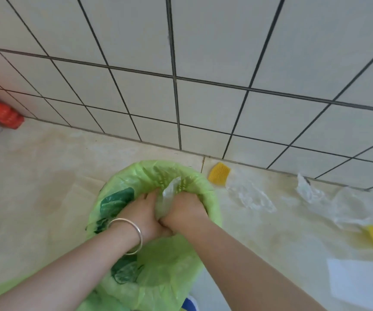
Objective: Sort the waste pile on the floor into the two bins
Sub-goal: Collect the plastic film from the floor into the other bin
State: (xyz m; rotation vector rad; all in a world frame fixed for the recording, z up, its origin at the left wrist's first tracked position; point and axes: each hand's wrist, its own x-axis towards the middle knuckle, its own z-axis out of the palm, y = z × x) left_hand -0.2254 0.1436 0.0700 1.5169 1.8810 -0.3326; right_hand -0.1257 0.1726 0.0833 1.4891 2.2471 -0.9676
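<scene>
i see two bare forearms with no sleeves reaching the wrists. the left hand (146,212) has a thin, plain silver bangle (129,235) hanging loosely round its wrist. the right hand (184,208) wears nothing on the wrist or on the fingers i can see.

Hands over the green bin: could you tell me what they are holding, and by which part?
Both the left hand and right hand grip a crumpled clear plastic bag around its lower bunched part, over the green-lined bin; its top pokes out above them.
</scene>
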